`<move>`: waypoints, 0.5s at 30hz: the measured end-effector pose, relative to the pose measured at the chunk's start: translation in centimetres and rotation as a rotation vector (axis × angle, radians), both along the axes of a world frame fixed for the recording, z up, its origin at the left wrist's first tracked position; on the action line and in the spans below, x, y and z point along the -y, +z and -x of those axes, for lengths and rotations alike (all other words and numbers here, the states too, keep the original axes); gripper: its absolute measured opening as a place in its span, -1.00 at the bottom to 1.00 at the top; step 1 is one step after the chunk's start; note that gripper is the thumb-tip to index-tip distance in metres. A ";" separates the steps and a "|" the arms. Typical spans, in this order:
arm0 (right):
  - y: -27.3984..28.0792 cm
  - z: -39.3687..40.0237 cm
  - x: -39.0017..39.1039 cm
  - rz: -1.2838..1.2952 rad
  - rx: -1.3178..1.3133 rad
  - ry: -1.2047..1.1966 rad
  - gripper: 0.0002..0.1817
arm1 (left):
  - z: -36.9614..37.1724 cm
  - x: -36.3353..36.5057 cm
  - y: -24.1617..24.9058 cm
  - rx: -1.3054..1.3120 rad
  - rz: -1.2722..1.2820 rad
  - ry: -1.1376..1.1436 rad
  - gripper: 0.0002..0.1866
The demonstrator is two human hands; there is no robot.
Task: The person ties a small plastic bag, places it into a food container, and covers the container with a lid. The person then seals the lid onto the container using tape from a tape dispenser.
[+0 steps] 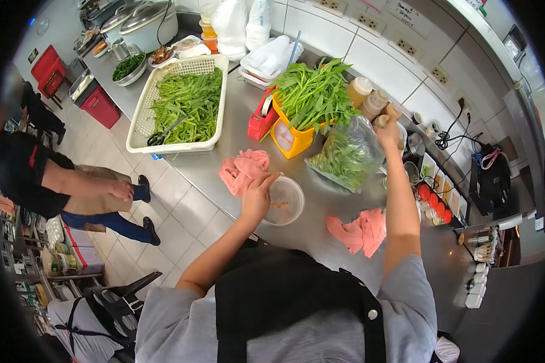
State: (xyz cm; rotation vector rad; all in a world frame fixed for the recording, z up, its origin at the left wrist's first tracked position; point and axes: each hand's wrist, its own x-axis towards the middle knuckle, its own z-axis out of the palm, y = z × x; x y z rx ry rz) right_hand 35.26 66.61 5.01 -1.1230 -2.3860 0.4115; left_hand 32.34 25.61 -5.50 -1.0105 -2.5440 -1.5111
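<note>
My left hand point(257, 196) is closed on the near-left rim of a round clear plastic container point(292, 209), which has a little brownish stuff at its bottom. My right hand point(390, 134) reaches to the back of the counter, its fingers wrapped round a bottle point(393, 111) with pale brown contents. Other bottles point(374, 104) stand beside it. Just left of my right forearm lies a clear plastic bag of green leaves point(344, 154). A pink cloth point(243, 172) touches the area beside my left hand, and a second pink cloth point(358, 232) lies nearer my body.
A white basket point(219, 134) holds cut greens and a dark-headed utensil. Behind the bag, leafy stalks point(315, 91) fill a yellow container point(292, 143) beside a red tape dispenser point(261, 118). Red-capped jars point(433, 201) line the right side. Another person point(72, 187) stands at left.
</note>
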 end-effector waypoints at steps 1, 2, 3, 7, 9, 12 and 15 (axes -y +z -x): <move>-1.4 0.3 -1.3 0.002 0.002 -0.003 -0.42 | -0.1 0.0 -0.2 -0.079 0.096 0.021 -0.58; -2.4 0.4 -2.2 0.054 0.008 -0.002 -0.48 | -0.2 0.0 -0.1 -0.158 0.194 0.039 -0.59; -3.5 0.1 -3.0 0.108 0.013 -0.004 -0.54 | -0.5 -0.1 0.0 -0.156 0.199 0.030 -0.59; 2.4 -2.2 5.1 -0.183 -0.266 0.137 -0.69 | -1.9 -0.6 1.1 -0.295 0.394 0.023 -0.35; 3.5 -3.8 13.1 -0.246 -0.413 0.354 -0.78 | -2.3 -0.9 1.2 -0.275 0.401 -0.005 -0.22; -2.3 -6.3 22.2 0.047 -0.135 0.558 -0.77 | -2.6 -1.2 1.5 -0.290 0.480 -0.014 -0.16; -7.8 -6.4 24.9 0.170 -0.134 0.513 -0.76 | -2.8 -1.4 1.6 -0.267 0.462 -0.038 -0.16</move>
